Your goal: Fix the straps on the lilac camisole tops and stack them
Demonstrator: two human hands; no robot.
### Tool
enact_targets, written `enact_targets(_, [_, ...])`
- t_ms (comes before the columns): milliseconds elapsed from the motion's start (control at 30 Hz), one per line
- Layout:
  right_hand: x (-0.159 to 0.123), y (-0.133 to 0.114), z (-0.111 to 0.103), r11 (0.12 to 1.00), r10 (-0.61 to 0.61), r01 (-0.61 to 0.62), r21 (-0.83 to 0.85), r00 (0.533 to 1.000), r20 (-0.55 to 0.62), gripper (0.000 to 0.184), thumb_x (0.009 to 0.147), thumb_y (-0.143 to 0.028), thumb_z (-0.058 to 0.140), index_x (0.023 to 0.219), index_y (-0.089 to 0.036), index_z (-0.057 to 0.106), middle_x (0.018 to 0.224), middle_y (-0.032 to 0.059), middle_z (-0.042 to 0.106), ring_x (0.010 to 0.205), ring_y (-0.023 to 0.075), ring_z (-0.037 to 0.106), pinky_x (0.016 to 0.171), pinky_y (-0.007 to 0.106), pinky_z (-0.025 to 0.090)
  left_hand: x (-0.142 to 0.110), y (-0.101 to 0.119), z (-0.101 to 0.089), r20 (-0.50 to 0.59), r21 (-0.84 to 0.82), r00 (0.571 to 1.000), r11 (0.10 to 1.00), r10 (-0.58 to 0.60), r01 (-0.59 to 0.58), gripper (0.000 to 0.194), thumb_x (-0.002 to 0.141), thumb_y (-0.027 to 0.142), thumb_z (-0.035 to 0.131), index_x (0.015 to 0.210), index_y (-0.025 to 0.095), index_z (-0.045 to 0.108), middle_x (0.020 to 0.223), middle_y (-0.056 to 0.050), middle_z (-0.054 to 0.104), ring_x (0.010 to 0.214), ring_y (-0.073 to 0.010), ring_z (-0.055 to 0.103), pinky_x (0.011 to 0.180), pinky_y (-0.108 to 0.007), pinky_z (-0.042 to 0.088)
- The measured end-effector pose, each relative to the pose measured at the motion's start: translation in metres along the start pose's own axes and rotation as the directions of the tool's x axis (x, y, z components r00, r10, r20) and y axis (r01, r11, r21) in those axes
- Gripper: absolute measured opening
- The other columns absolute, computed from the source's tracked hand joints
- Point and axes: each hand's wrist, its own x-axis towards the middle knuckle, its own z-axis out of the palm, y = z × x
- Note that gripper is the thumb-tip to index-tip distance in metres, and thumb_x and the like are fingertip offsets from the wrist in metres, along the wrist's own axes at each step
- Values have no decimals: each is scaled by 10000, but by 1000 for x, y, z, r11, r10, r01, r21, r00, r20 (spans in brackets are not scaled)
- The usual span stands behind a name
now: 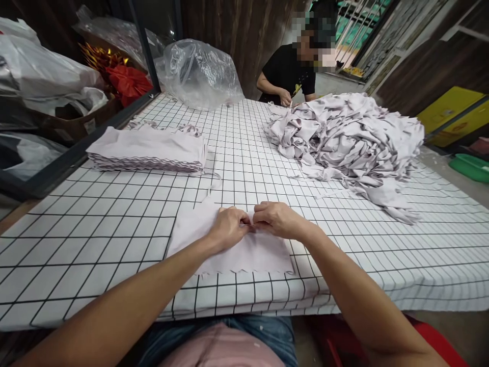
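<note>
A pale pinkish-grey piece of fabric lies flat on the table before me, its near edge slightly wavy. Over its middle, my left hand is closed, thumb and fingers pinching at the cloth. My right hand meets it from the right, also pinched, with its fingers curled. Between the fingertips runs what looks like a thin thread or fold; the exact spot is partly hidden by the fingers. A neat stack of the same fabric sits beyond my left hand, with a loose strip trailing beside it.
A large heap of crumpled fabric covers the table's far right. Across from me, a person in a black shirt works with their hands. A clear plastic bag stands at the back left. The table wears a white checked cloth.
</note>
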Motion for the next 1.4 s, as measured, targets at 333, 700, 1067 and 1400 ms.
enact_targets(333, [9, 17, -46, 981, 157, -162, -105, 986, -52, 235, 787, -68, 591, 963, -199, 674, 933, 17, 658, 713, 108, 551, 604, 243, 364, 1, -1, 4, -55, 66, 998, 998, 2, 1, 266, 827, 455, 611, 761, 220, 718, 832, -35, 706, 885, -247, 607, 955, -473, 386])
enact_targets(700, [51, 88, -6, 797, 529, -298, 526, 765, -368, 331, 778, -489, 648, 737, -166, 593, 680, -9, 563, 585, 96, 453, 553, 226, 376, -2, -8, 21, -203, 365, 947, 917, 248, -162, 323, 845, 287, 624, 1147, 187, 573, 1134, -96, 625, 1057, -268, 570, 897, -436, 455])
enact_targets(1067, [40, 118, 0, 702, 670, -572, 423, 732, -123, 375, 630, -483, 757, 639, -185, 530, 524, -39, 499, 485, 90, 413, 475, 224, 305, 0, -10, 29, 282, 432, 923, 824, 261, -366, 658, 965, 591, 238, 1509, 222, 289, 1615, -43, 153, 1495, -284, 45, 1203, -537, 100])
enact_targets(1400, [41, 126, 1, 733, 625, -516, 444, 768, -140, 307, 661, -434, 729, 701, -186, 551, 560, -36, 558, 492, 87, 451, 467, 204, 349, 0, -3, 28, 233, 448, 959, 858, 159, -252, 808, 922, 655, 274, 1554, 179, 110, 1613, -97, -74, 1482, -306, -90, 1204, -521, 67])
